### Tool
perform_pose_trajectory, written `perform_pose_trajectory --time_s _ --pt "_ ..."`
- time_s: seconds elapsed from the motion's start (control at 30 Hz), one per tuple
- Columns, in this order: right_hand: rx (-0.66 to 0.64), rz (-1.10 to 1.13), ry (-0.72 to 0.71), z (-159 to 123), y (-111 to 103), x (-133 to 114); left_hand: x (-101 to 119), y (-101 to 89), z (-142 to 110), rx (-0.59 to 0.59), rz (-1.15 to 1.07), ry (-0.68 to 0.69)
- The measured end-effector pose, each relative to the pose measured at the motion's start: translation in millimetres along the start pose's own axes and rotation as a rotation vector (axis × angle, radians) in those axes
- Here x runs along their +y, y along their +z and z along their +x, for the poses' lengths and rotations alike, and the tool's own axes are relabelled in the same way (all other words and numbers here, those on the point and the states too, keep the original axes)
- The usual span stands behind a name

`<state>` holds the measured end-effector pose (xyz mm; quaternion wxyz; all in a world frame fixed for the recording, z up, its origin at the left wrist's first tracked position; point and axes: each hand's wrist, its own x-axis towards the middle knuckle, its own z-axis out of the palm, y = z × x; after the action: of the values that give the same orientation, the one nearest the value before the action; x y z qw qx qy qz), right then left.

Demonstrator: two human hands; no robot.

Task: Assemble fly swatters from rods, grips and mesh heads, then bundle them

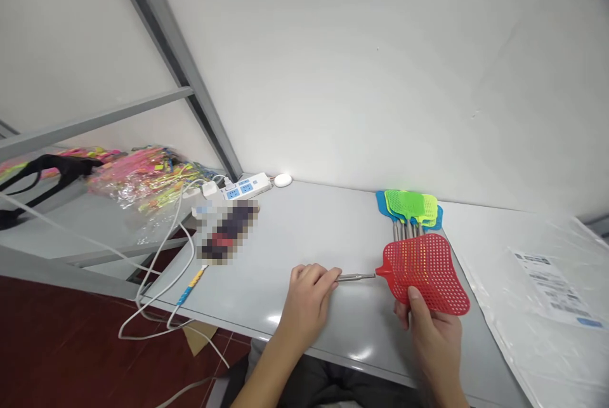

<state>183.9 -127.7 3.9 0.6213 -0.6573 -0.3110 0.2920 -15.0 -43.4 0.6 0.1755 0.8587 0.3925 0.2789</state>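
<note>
My left hand (309, 297) is closed around a thin metal rod (358, 277) that points right, its grooved tip sticking out past my fingers. In my right hand (431, 332) is a red fly swatter head (423, 268), a perforated plastic paddle pinched by its lower edge between thumb and fingers. The paddle's narrow neck faces left, close to the rod's tip; whether the two touch I cannot tell. Behind the red paddle lies a pile of fly swatters (410, 206) with green, yellow and blue heads and metal handles, partly covered by it.
A white power strip (247, 187) with cables and a round white object (282, 180) lie along the wall. A pixelated item (231, 233) rests at the table's left. On the right is a white plastic package (552, 287) with a label. Bags of colourful items (147, 179) fill the left shelf.
</note>
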Motion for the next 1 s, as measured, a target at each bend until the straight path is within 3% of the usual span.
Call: perform_pose_trajectory --time_s 0.2,0.63,1.0 --pt "-0.051 0.068 0.016 3.9 3.5 5.1 -3.6 4.1 1.9 0.005 0.052 -0.03" --pt "-0.096 0.028 0.005 2.8 1.2 -10.9 -3.1 4.5 1.9 0.028 0.104 0.006" --pt "-0.114 0.02 0.02 6.7 -6.3 -1.5 -0.7 3.3 5.1 0.039 0.101 0.019"
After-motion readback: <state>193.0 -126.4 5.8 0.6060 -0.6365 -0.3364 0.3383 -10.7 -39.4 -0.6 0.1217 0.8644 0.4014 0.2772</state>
